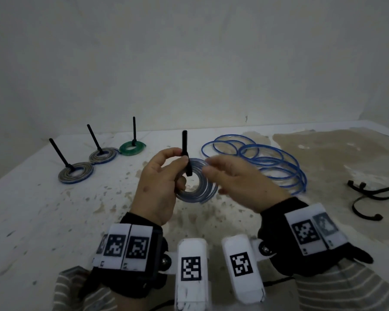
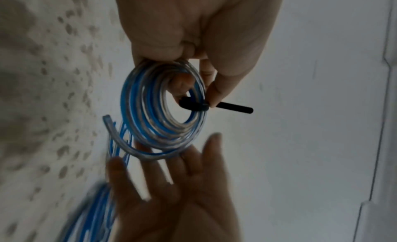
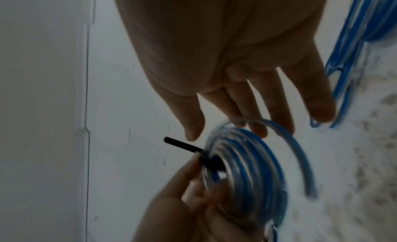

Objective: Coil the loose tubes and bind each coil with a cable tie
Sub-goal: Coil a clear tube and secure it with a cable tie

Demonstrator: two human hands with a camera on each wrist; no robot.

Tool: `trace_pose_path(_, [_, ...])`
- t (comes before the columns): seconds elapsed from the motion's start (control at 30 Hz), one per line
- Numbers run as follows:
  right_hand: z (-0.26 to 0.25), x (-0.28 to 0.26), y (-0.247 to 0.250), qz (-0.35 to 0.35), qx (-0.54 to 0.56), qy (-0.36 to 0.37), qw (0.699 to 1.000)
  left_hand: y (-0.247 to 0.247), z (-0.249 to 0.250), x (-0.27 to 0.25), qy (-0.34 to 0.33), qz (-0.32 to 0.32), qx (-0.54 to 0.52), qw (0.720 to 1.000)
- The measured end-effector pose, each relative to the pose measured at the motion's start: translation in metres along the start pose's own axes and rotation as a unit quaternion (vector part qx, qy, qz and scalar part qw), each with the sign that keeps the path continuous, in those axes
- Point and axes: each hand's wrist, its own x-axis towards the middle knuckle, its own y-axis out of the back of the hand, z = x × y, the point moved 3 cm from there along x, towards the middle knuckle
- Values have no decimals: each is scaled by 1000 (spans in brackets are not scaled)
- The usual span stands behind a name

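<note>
Three tied coils (image 1: 99, 156) lie left of the loose tube (image 1: 263, 162), spare ties (image 1: 373, 196) right.

Worn, stained white tabletop (image 1: 54, 209) before a plain grey wall (image 1: 189, 52)

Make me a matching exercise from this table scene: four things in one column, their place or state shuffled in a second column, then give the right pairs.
Things
1. green coil
2. clear-and-blue coil
3. loose blue tube
4. spare black ties

Places or states
A. held up in the left hand, a black tie round it
B. uncoiled, in wide loops on the table
C. lying unused at the table's right edge
D. bound, lying at the far left with two other finished coils

Pairs: 1-D, 2-A, 3-B, 4-C
</note>
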Motion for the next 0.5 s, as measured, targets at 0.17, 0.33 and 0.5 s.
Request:
trace_pose_path(0.17, [-3, 2, -11, 10, 38, 36, 999, -4, 0, -2, 3, 6, -56, 998])
trace_pose_path(0.33, [-6, 0, -4, 3, 37, 50, 998, 0, 2, 0, 12, -68, 1, 998])
trace_pose_path(0.5, [-6, -6, -8, -69, 64, 39, 995, 5, 5, -3, 5, -125, 58, 990])
